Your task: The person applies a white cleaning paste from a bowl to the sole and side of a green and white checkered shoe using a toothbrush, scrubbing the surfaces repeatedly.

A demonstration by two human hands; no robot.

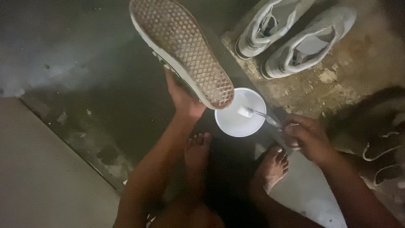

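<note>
Dipping toothbrush (257,113) in right grip (306,137); bowl (236,124) seemingly beneath.

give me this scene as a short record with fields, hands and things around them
left hand: holds a shoe sole-up
shoe sole: waffle pattern, dirty
right hand: holds a toothbrush, head over the bowl
bowl: white, round, on the floor by the bare feet
other shoes: pale pair of sneakers on a stained mat
floor: dark, wet-looking concrete
</note>
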